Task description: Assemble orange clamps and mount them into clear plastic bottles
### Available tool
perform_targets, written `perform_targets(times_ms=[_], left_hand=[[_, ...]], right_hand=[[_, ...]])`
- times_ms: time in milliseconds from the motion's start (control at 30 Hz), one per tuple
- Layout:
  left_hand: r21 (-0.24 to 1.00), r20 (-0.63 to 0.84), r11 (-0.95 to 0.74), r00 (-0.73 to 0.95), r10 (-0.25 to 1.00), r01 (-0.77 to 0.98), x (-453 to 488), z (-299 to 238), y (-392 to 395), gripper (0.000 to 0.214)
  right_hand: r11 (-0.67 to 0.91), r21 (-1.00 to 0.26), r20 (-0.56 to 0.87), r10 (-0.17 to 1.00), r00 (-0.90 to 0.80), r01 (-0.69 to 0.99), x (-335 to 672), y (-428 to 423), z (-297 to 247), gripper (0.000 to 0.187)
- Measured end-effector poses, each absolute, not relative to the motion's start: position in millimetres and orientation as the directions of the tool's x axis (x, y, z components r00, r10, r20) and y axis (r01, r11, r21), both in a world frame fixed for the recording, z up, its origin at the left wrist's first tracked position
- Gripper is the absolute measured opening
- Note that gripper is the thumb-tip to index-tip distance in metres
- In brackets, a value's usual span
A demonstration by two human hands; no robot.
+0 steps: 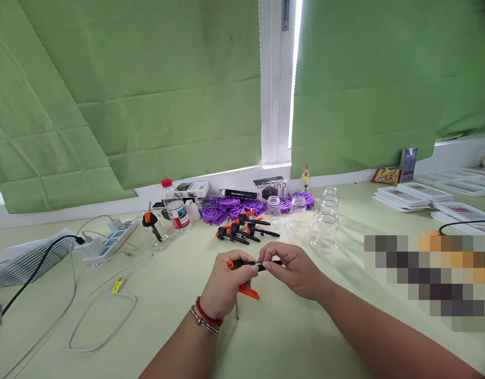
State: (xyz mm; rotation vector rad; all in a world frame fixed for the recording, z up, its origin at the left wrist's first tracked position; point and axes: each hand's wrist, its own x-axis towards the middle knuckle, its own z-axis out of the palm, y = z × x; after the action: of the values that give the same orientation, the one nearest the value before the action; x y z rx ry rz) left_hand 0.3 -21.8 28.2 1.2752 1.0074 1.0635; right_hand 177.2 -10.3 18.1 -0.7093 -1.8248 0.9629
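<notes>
Above the near part of the table, my two hands hold one black-and-orange tool with an orange lever (249,292) and a thin metal rod sticking down. My left hand (225,281) is wrapped round its thicker end. My right hand (292,269) pinches the slim black end between thumb and fingertips. The fingers hide much of the tool's middle. Just beyond my hands lies a pile of similar black-and-orange tools (242,230). Clear glass cups (324,226) stand nearby, some of them stacked.
Purple plastic discs (222,209) and printed boxes (270,188) line the back edge. A red-capped bottle (176,208), another such tool in a glass (154,231), and a power strip (115,241) with loose cables are left. Stacked white packs (412,196) lie right.
</notes>
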Motion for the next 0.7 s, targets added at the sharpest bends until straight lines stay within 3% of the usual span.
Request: perform_targets(times_ms=[133,300,433,500,633,700], left_hand=[[0.987,-0.083,0.114,0.237,0.968,-0.117,-3.3,25.1,-15.0,0.008],[0.932,-0.246,0.291,0.211,0.946,-0.215,-10.4,13.0,0.6,0.012],[0.880,-0.348,0.389,0.185,0.919,-0.275,-11.3,9.0,7.1,0.010],[0.864,-0.387,0.418,0.162,0.908,-0.281,-10.9,8.6,8.4,0.008],[0.851,-0.432,0.446,0.114,0.895,-0.277,-12.3,5.7,11.4,0.008],[0.839,-0.456,0.473,0.128,0.881,-0.268,-13.6,3.5,12.9,0.008]], right_hand=[[0.223,-0.966,0.255,0.911,-0.324,-0.133,177.5,-1.1,10.6,0.011],[-0.061,-0.947,-0.015,0.989,-0.145,-0.316,175.7,10.8,-3.8,0.020],[-0.133,-0.918,-0.106,0.990,-0.091,-0.373,175.8,18.1,-15.1,0.026],[-0.172,-0.914,-0.128,0.982,-0.142,-0.368,176.4,19.0,-17.4,0.030],[-0.155,-0.964,-0.070,0.931,-0.358,-0.215,177.2,16.2,-16.3,0.042],[-0.095,-0.986,-0.035,0.921,-0.388,-0.137,176.1,14.8,-16.3,0.039]])
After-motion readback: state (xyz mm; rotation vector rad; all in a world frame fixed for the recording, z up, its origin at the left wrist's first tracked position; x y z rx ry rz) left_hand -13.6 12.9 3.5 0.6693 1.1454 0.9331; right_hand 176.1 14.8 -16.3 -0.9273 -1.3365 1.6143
